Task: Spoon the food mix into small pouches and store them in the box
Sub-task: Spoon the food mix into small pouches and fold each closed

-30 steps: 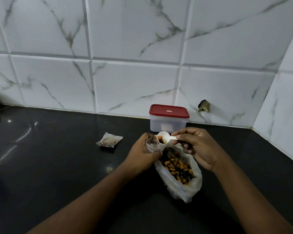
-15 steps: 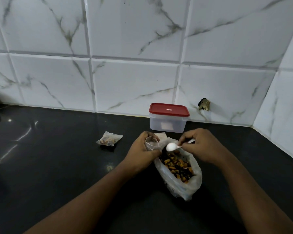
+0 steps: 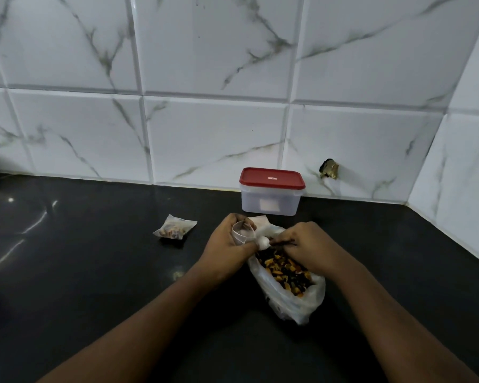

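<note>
Head view: filled pouch (image 3: 174,230) left, lidded box (image 3: 271,201) behind

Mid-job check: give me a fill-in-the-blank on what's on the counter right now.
The storage box has a ____ lid.
The right hand holds a ____ spoon at the mouth of the food-mix bag.
The left hand holds a small open pouch; a filled pouch lies on the counter to that hand's ____.
Missing: red; white; left.
</note>
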The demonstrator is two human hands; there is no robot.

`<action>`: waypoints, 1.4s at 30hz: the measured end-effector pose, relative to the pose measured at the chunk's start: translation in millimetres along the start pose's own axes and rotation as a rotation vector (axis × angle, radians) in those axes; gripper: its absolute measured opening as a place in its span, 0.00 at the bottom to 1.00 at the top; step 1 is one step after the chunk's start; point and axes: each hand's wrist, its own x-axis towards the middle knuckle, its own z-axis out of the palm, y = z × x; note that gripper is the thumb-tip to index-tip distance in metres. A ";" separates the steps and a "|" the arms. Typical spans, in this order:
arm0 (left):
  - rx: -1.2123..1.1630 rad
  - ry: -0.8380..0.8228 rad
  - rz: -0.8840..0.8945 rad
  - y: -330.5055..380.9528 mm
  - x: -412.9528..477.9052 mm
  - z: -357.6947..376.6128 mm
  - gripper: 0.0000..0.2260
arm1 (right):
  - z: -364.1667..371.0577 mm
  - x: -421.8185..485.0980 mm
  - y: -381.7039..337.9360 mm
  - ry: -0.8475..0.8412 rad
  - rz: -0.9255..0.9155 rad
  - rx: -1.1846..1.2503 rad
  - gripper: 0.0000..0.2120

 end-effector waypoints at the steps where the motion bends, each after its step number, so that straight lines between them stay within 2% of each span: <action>1: 0.006 0.005 0.000 -0.8 0.4 0.1 0.15 | -0.8 0.9 -1.1 0.000 0.014 -0.011 0.15; 5: 0.027 0.012 -0.002 -4.2 2.1 -0.2 0.16 | -12.2 -1.9 1.0 0.051 0.097 -0.022 0.11; 10: 0.005 0.004 0.007 -2.8 1.1 1.4 0.15 | 1.2 1.2 -1.3 0.017 0.030 -0.043 0.15; 15: 0.037 0.002 -0.006 -2.7 1.9 -0.8 0.15 | -13.9 -1.4 1.0 0.003 0.148 -0.076 0.10; 20: 0.028 -0.018 -0.006 -2.1 1.2 -0.6 0.15 | -18.7 -4.0 0.4 0.020 0.213 -0.015 0.09; 23: 0.026 -0.014 -0.018 -3.5 1.9 -1.0 0.15 | -18.3 -4.0 0.7 0.033 0.260 0.120 0.09; 28: 0.030 -0.025 -0.019 -2.7 1.6 -0.8 0.16 | -10.0 -1.5 7.4 0.066 0.436 0.595 0.08; 31: 0.043 -0.022 -0.013 -1.8 1.0 -0.8 0.16 | -12.4 -0.2 14.5 0.075 0.559 0.776 0.07; 34: 0.044 -0.027 -0.013 -1.0 0.5 -1.2 0.16 | -14.5 0.5 21.7 0.072 0.593 0.934 0.09; 37: 0.031 -0.028 -0.014 -1.6 0.4 -0.8 0.16 | -16.1 0.3 26.0 0.076 0.549 1.014 0.09; 42: 0.014 -0.038 -0.007 -4.2 1.3 -0.5 0.16 | -18.0 -3.3 5.0 0.130 0.268 1.095 0.08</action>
